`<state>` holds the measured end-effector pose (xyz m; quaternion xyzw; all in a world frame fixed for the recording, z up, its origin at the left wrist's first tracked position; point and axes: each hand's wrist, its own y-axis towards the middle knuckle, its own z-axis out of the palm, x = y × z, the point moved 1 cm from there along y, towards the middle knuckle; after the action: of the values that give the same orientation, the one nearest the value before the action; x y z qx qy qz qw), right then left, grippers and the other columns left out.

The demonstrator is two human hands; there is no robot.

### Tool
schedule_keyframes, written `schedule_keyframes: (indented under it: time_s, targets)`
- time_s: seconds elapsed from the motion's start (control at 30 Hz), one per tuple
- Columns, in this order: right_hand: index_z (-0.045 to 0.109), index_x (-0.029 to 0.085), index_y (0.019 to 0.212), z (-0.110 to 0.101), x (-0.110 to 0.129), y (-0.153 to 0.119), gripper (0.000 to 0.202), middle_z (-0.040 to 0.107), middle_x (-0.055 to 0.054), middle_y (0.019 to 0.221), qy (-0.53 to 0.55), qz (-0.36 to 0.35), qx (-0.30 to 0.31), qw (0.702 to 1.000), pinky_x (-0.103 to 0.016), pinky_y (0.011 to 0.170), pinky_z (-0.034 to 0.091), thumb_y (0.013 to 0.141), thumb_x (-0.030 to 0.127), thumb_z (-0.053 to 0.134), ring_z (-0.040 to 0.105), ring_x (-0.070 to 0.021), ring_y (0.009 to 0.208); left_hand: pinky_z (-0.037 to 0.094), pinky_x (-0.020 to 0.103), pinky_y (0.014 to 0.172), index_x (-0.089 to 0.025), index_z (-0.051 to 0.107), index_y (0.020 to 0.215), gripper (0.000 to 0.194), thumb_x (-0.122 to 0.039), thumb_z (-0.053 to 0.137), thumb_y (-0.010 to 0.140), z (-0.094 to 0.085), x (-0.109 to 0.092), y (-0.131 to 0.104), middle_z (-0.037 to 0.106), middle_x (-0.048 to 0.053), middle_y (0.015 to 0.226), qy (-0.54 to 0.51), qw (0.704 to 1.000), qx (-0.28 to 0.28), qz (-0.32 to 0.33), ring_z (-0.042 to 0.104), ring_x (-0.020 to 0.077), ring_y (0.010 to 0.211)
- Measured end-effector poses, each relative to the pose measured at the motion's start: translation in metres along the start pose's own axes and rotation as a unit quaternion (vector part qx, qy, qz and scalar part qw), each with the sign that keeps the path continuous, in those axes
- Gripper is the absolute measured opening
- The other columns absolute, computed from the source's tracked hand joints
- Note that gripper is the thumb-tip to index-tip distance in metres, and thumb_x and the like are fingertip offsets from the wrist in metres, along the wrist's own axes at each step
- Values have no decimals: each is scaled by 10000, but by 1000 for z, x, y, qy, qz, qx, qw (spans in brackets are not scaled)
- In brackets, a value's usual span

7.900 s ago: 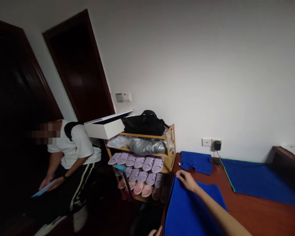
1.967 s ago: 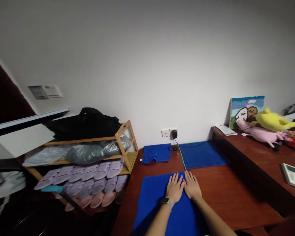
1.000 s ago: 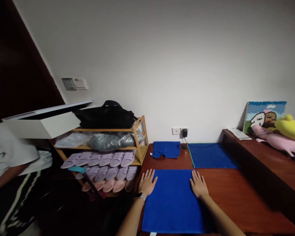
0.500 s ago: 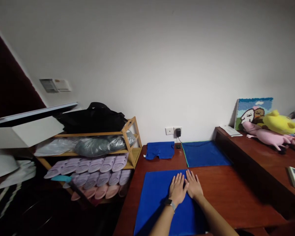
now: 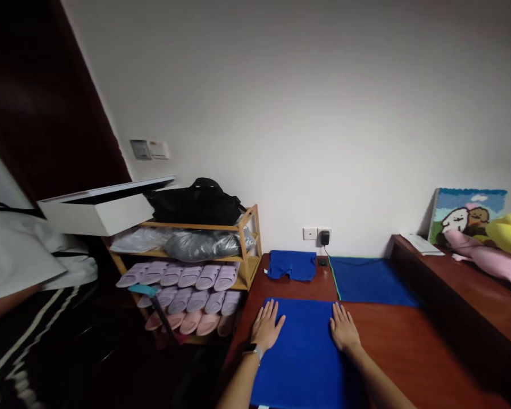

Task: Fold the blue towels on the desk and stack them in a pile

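Note:
A smooth blue cloth [image 5: 300, 346] lies flat on the reddish-brown wooden table [image 5: 404, 346] in front of me. My left hand [image 5: 266, 326], with a watch on its wrist, rests flat with fingers apart on the cloth's left edge. On the right edge of the same cloth lies my right hand [image 5: 344, 329], its fingers stretched out and palm down. Neither hand grips anything. Farther back, a smaller folded blue cloth [image 5: 292, 265] sits near the wall. Beside it is a blue cloth with a green edge [image 5: 370, 281].
At left stands a wooden rack [image 5: 250, 272] with purple slippers [image 5: 191, 276], pink slippers and a black bag [image 5: 196, 204]. A person in a white top [image 5: 17, 253] is at far left. The raised ledge [image 5: 472, 284] at right bears a pink plush toy [image 5: 485, 258]. A black plug [image 5: 325, 237] sits in the wall.
My hands have moved apart: they were side by side at the cloth's upper right, and now the left is at the left edge. The view has swung left.

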<state>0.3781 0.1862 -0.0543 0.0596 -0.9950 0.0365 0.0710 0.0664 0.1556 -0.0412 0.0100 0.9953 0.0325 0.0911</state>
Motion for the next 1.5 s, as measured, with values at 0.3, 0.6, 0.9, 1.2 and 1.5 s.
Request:
schedule_keyframes:
  time_s: [0.3, 0.6, 0.9, 1.2, 1.5]
  targets:
    - [215, 92, 1647, 4, 4, 10, 698, 181, -46, 1712, 50, -15, -10, 999, -412, 1308, 118, 1032, 415, 146, 112, -230, 1597, 234, 477, 1301, -173, 348, 1605, 751, -620, 212, 1017, -4, 17, 8, 283, 104, 1694, 0, 1000, -8, -6, 254, 242, 1582]
    - [174, 98, 1649, -9, 5, 5, 691, 146, -43, 1719, 67, -15, 1, 998, -386, 1304, 78, 1038, 417, 127, 92, -204, 1602, 272, 446, 1300, -149, 381, 1591, 764, -582, 81, 1038, 15, -109, 18, 359, 100, 1674, -33, 994, -15, 107, 299, 235, 1569]
    - [183, 115, 1650, -8, 2, 2, 671, 138, -40, 1721, 54, -26, 3, 998, -387, 1295, 74, 1037, 383, 134, 76, -206, 1605, 227, 464, 1317, -219, 305, 1620, 700, -572, 119, 1045, 36, -145, 2, 307, 56, 1692, -61, 988, 6, 145, 245, 215, 1585]
    - [151, 116, 1654, -7, 4, 5, 677, 129, -18, 1726, 46, -2, 10, 999, -380, 1296, 56, 1042, 406, 133, 77, -196, 1605, 205, 447, 1319, -94, 246, 1626, 851, -672, 125, 1014, -5, 25, -35, 214, 110, 1710, -3, 1000, 3, -30, 212, 235, 1593]
    - [153, 107, 1653, -7, 12, -30, 665, 131, -44, 1726, 39, 32, -1, 999, -410, 1293, 111, 1049, 382, 135, 114, -215, 1602, 226, 442, 1313, -97, 275, 1620, 807, -627, 132, 1029, -1, 20, -39, 248, 110, 1707, -2, 999, -22, -28, 232, 235, 1590]
